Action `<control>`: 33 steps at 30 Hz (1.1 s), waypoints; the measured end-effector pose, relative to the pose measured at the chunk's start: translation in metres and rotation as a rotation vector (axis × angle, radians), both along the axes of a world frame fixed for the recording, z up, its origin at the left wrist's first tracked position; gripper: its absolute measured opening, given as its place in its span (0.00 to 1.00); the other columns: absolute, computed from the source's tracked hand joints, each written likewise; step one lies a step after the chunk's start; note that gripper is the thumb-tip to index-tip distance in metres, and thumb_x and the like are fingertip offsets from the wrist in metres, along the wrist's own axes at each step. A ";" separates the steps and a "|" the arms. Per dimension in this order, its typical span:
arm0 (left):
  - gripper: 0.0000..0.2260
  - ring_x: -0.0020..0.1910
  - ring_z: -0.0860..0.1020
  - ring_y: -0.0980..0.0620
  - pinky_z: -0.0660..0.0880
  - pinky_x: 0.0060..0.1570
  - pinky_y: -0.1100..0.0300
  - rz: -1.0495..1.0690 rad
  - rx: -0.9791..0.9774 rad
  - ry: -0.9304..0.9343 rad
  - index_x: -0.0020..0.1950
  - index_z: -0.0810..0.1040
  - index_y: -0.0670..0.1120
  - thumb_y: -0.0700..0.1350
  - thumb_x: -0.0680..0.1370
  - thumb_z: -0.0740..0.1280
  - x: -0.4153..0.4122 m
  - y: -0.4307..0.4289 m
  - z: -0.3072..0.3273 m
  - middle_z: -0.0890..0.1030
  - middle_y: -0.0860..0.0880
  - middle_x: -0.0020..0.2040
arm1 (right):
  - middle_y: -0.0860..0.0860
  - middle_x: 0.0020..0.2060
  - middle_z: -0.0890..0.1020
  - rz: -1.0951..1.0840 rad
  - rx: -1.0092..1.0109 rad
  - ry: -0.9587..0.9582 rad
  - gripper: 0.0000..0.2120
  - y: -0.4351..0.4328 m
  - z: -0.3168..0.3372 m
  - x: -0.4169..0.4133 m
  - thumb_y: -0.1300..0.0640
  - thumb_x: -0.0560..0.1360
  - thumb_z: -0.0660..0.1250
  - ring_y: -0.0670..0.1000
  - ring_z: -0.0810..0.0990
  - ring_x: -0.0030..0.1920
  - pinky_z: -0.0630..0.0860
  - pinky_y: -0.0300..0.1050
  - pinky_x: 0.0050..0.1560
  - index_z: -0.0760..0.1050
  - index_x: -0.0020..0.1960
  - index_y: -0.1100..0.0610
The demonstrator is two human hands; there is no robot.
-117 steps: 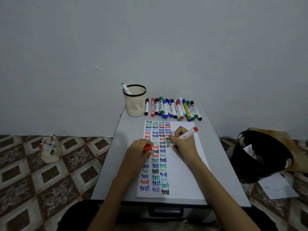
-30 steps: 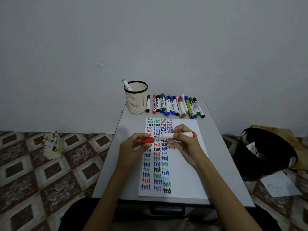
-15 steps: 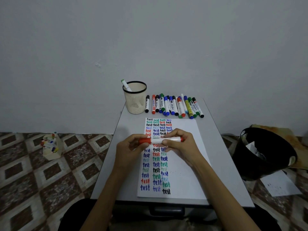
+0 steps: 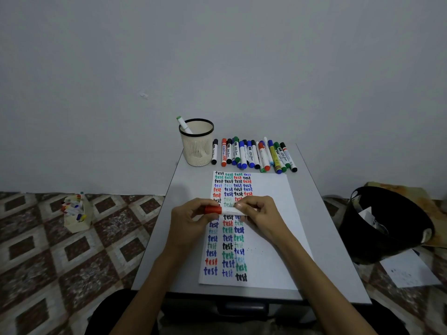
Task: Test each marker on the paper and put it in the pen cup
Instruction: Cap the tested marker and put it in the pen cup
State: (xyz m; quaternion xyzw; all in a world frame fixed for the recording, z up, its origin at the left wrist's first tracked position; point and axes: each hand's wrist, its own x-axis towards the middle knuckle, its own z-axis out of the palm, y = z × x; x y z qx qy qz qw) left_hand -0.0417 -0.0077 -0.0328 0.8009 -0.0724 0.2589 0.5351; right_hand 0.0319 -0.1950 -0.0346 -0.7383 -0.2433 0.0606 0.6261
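A red marker point(image 4: 223, 210) lies level between both hands above the paper point(image 4: 266, 213), its red cap seated on the white barrel. My left hand point(image 4: 191, 220) pinches the cap end. My right hand point(image 4: 260, 215) grips the barrel end and hides most of it. The paper carries columns of the word "test" in several colours. The cream pen cup point(image 4: 197, 143) with a black rim stands at the back of the small grey table point(image 4: 321, 228) and holds one green marker point(image 4: 183, 124). A row of several markers point(image 4: 254, 154) lies to the right of the cup.
A black bin point(image 4: 384, 223) stands on the tiled floor to the right of the table, with a loose sheet point(image 4: 408, 269) beside it. On the floor at the left stands a small holder point(image 4: 76, 213) with coloured pens. The wall is right behind the table.
My right hand stopped writing, turned the marker level, and the two hands came together. The red cap in my left hand now sits on the marker's tip.
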 end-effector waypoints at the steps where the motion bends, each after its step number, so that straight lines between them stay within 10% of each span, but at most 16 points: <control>1: 0.12 0.48 0.82 0.55 0.79 0.49 0.60 0.002 0.001 -0.001 0.49 0.81 0.46 0.34 0.69 0.73 0.000 0.000 0.000 0.83 0.50 0.46 | 0.59 0.31 0.79 -0.001 -0.012 0.006 0.07 0.000 -0.001 0.001 0.63 0.77 0.67 0.45 0.73 0.29 0.68 0.37 0.31 0.82 0.43 0.62; 13: 0.21 0.53 0.78 0.60 0.77 0.50 0.65 0.082 -0.048 0.148 0.64 0.70 0.53 0.41 0.73 0.70 0.004 -0.005 -0.003 0.77 0.59 0.56 | 0.43 0.44 0.77 0.044 -0.827 -0.563 0.12 0.019 0.049 0.035 0.48 0.72 0.72 0.45 0.72 0.47 0.70 0.43 0.52 0.81 0.54 0.50; 19: 0.18 0.70 0.62 0.57 0.57 0.73 0.52 0.193 0.269 0.244 0.71 0.66 0.48 0.46 0.80 0.60 0.009 -0.007 -0.012 0.68 0.51 0.71 | 0.53 0.45 0.81 -0.202 -0.456 -0.462 0.14 0.054 0.107 0.089 0.61 0.75 0.69 0.48 0.78 0.38 0.77 0.43 0.42 0.75 0.61 0.59; 25: 0.19 0.65 0.51 0.65 0.42 0.67 0.67 0.226 0.418 0.268 0.72 0.64 0.48 0.48 0.82 0.55 0.010 -0.009 -0.013 0.63 0.54 0.73 | 0.54 0.41 0.78 -0.280 0.015 -0.536 0.36 0.112 0.157 0.137 0.66 0.76 0.66 0.53 0.82 0.34 0.82 0.45 0.38 0.52 0.76 0.51; 33: 0.18 0.66 0.53 0.66 0.39 0.66 0.71 0.233 0.423 0.248 0.71 0.66 0.48 0.47 0.81 0.58 0.015 -0.006 -0.018 0.65 0.55 0.72 | 0.53 0.36 0.76 -0.276 -0.486 -0.675 0.29 0.149 0.119 0.151 0.66 0.73 0.64 0.55 0.76 0.35 0.74 0.49 0.35 0.60 0.72 0.52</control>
